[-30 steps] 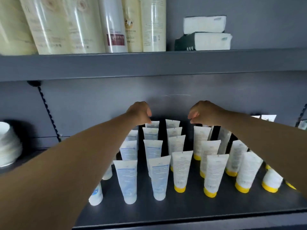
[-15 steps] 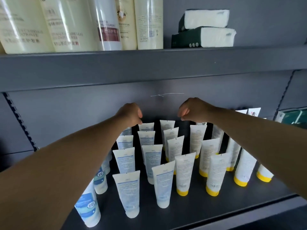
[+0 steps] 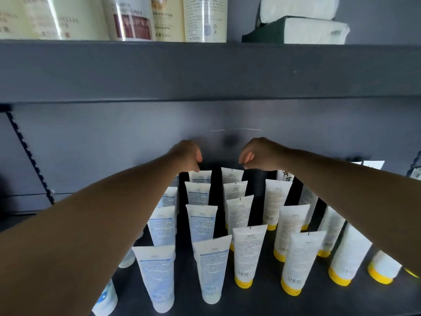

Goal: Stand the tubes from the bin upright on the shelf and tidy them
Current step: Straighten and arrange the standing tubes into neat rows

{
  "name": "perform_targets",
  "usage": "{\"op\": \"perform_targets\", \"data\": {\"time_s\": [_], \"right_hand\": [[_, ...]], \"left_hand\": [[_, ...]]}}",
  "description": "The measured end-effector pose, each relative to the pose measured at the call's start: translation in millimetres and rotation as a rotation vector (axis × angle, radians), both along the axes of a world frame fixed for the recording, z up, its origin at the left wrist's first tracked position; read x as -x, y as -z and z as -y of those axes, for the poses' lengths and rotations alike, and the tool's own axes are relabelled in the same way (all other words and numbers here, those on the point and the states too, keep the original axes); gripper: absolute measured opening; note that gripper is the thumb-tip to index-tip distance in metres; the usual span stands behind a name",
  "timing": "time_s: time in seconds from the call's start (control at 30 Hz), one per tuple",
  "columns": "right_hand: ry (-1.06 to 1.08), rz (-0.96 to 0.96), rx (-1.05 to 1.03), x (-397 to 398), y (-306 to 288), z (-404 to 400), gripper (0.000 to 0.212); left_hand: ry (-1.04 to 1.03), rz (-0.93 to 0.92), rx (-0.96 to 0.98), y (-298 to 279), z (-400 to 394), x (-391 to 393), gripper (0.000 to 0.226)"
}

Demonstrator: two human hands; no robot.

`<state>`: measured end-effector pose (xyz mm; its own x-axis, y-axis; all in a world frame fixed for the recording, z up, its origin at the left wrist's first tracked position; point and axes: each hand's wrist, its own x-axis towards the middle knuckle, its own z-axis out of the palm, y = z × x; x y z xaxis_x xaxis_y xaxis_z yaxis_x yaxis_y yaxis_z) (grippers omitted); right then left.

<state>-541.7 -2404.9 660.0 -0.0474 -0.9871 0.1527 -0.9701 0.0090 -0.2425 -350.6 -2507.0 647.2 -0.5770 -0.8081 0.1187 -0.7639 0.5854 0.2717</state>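
Two bare arms reach in from the bottom corners to the back of a dark gray shelf. Many tubes stand on it, caps down, in rows that run from front to back.

The left hand is at about 11 o'clock from the middle of the tubes. Its fingers are curled down, and the tips pinch the top corner of the back blue tube. That tube stands upright at the far end of its row, close to the back wall.

The right hand is at about 1 o'clock. Its fingers are curled too. The tips hang just above the back white tube, near its top right corner. It is hard to tell if they touch it or hold it.

The tubes at the left, from 7 to 10 o'clock, have blue print and white caps. The tubes at the right, from 2 to 5 o'clock, have yellow caps. All the tubes stand up, some leaning a little. The left arm hides part of the tubes at the far left.

Up at 12 o'clock there is a second shelf. Big pale bottles stand on it at the left. Two packs of tissues lie stacked on it at the right.
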Motion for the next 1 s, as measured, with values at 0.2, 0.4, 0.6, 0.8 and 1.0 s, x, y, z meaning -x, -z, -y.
{"op": "perform_targets", "data": {"time_s": [0.2, 0.4, 0.6, 0.8, 1.0], "right_hand": [[-0.006, -0.008, -0.049, 0.6, 10.2, 23.5, 0.021], [-0.004, -0.003, -0.101, -8.4, 25.0, 46.4, 0.030], [-0.002, -0.026, -0.117, -8.8, 32.1, 54.9, 0.043], [0.003, -0.062, -0.072, -11.1, 32.6, 56.6, 0.031], [0.093, -0.135, -0.121, -12.8, 29.7, 56.3, 0.018]], "left_hand": [[-0.003, 0.092, 0.022, 15.7, 2.0, 6.6, 0.029], [-0.027, 0.089, 0.084, 31.4, 9.4, 8.9, 0.025], [-0.011, 0.135, 0.065, 27.5, 13.1, 14.5, 0.027], [-0.038, 0.140, 0.049, 27.3, 14.8, 16.9, 0.028], [-0.099, 0.146, 0.052, 31.9, 20.0, 20.4, 0.026]]}}
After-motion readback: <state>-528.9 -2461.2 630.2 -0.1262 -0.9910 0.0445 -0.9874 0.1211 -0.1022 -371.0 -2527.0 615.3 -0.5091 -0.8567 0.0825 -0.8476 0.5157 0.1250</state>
